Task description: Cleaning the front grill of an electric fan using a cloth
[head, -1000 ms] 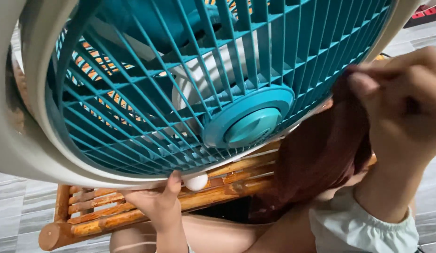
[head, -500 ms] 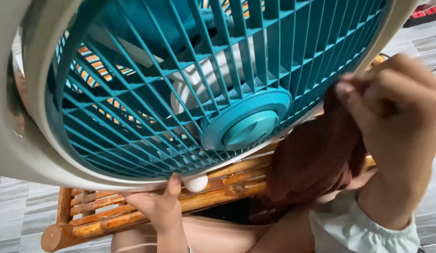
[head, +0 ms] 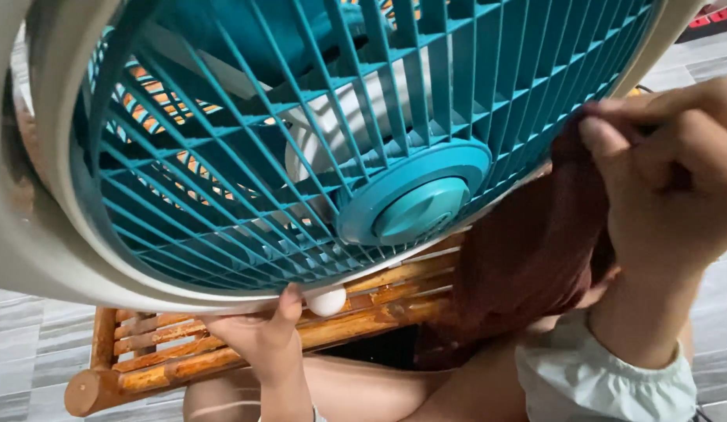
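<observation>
A big fan (head: pixel 246 148) fills most of the view, tipped over so that its front leans toward the person. The left hand (head: pixel 262 336) is under the bottom edge of the fan, with the thumb pressed up on the pale rim (head: pixel 82 273) and the fingers curled below it. It looks like this hand is there to hold the fan up so it does not fall. The right hand (head: pixel 668 180) is at the right side of the fan, closed tight on a bunch of dark red cloth (head: pixel 528 266). The top of the cloth is pinched in the fingers right by the edge of the grill, and the rest hangs down loose toward the person's lap. The two hands are well apart, one low and one off to the side. The fan has a blue-green grill (head: pixel 363 101) made of many thin bars that spread out from a round blue-green cap (head: pixel 418 207) in the middle. Through the bars you can see a white part and some blue-green blades behind. A small white knob (head: pixel 327 302) sits at the bottom of the rim, just beside the left thumb. Under the fan is a wooden stool (head: pixel 184 348) with orange-brown slats, standing on a grey floor (head: pixel 27 344). I think the fan rests partly on it.
</observation>
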